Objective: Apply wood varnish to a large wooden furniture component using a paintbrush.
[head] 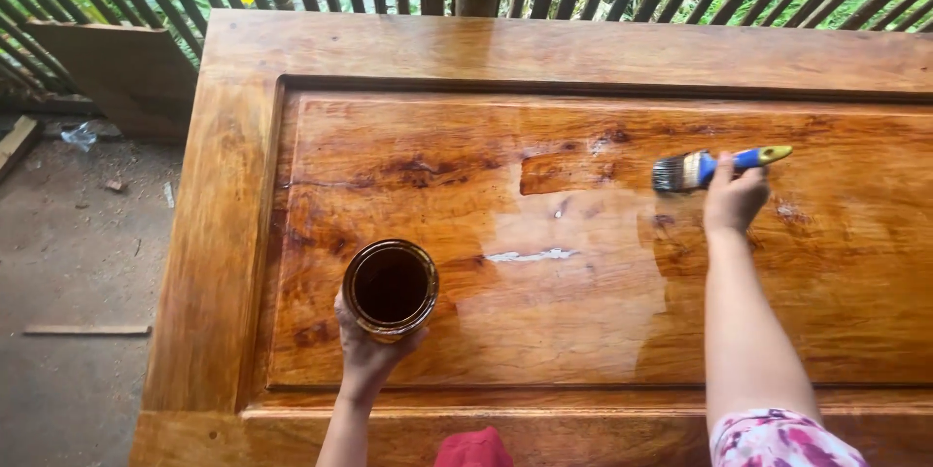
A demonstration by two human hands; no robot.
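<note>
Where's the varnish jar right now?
In the head view, the jar is lower left of centre, held in the left hand over the wet door panel, well left of the brush.

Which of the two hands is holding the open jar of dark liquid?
The left hand. It holds the jar from below, over the wooden panel; the right hand holds a blue-handled brush.

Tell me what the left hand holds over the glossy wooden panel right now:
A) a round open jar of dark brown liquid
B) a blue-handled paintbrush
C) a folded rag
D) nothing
A: the left hand cups a round open jar of dark brown liquid; the blue-handled paintbrush is in the right hand.
</note>
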